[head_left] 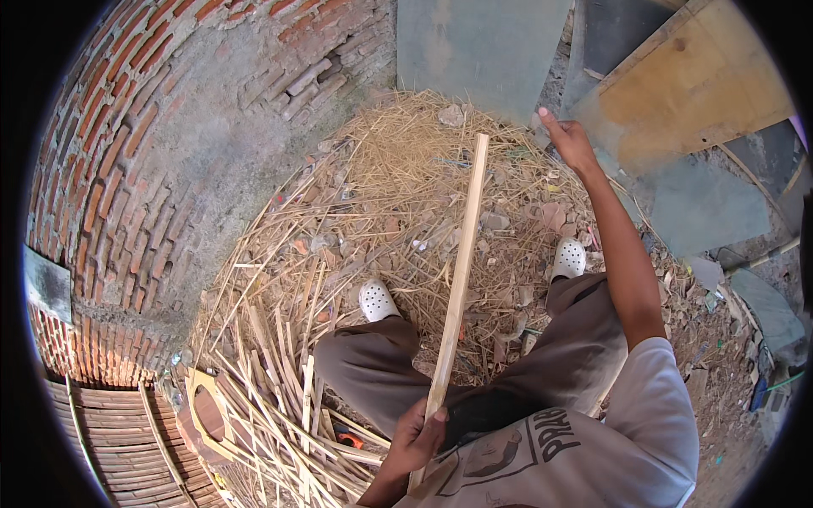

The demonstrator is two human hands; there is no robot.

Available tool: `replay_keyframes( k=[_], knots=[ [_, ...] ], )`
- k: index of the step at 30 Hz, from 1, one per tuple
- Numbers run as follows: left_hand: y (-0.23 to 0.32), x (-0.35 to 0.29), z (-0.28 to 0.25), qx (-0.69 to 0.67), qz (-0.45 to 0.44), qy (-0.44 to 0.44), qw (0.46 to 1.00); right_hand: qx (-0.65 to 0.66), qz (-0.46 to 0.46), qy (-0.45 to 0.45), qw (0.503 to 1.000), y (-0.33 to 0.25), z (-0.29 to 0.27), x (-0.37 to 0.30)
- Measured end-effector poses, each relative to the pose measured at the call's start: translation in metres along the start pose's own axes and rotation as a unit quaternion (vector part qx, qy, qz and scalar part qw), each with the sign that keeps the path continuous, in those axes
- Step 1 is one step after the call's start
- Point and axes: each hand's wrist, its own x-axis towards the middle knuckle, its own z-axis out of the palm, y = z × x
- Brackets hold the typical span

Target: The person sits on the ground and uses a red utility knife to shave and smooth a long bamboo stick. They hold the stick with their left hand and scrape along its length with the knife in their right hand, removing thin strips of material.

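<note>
Pale, long split bamboo slat point(458, 279) is gripped at its near end by the closed fingers of the left hand point(417, 438), its far end over straw litter point(398, 178); the right hand point(566, 138) is stretched away, fingers loosely curled, nothing visibly held

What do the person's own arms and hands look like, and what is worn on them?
Both hands are bare: no gloves, rings or watch show on the left hand or the right hand. The right forearm is uncovered up to a short white sleeve at the upper arm. The left arm is mostly hidden at the lower edge, so its sleeve cannot be seen.
</note>
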Motion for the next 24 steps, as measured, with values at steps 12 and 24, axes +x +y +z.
replay_keyframes(
  k=[12, 24],
  knots=[
    [0.01, 0.027, 0.001, 0.008, 0.03, 0.007, 0.999, 0.24, -0.105, -0.057, 0.963, -0.089, 0.051, -0.156],
    [0.005, 0.041, 0.014, 0.266, 0.123, 0.103, 0.95, -0.094, -0.213, -0.179, 0.956, -0.128, 0.052, -0.185]
  ],
)
